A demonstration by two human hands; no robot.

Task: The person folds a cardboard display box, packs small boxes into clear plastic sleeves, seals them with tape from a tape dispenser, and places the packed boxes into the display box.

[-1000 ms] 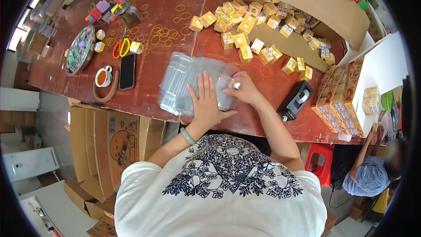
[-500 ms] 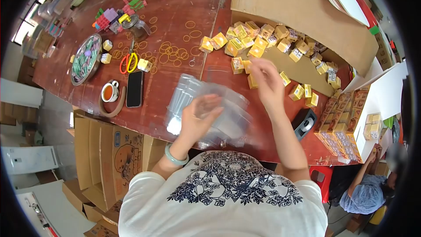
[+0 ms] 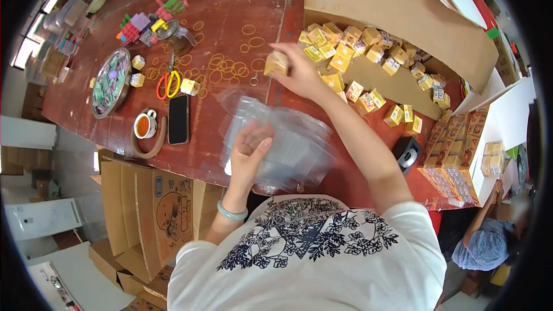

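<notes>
My right hand [image 3: 299,75] is closed around a small yellow box [image 3: 276,64] at the upper middle of the table; its palm side is hidden. Lower down, my left hand [image 3: 249,148] has its thumb and fingers apart, over a loose pile of clear plastic bags [image 3: 299,150]. Nothing shows between those fingers. More small yellow boxes [image 3: 344,52] lie heaped at the mouth of a large cardboard carton [image 3: 397,11], and several sit scattered to the right of my right forearm.
Rubber bands [image 3: 222,68], scissors [image 3: 169,83], a phone [image 3: 178,120], a cup of tea [image 3: 145,124] and a metal bowl [image 3: 124,89] of small packets lie to the left. A black tape dispenser [image 3: 408,154] and stacked printed boxes [image 3: 455,158] stand right. Another person [image 3: 487,242] sits at far right.
My right hand has moved left from the heap and is now closed on a yellow box. Nearby boxes have shifted. My left hand stays over the bags, with its fingers turned more upward.
</notes>
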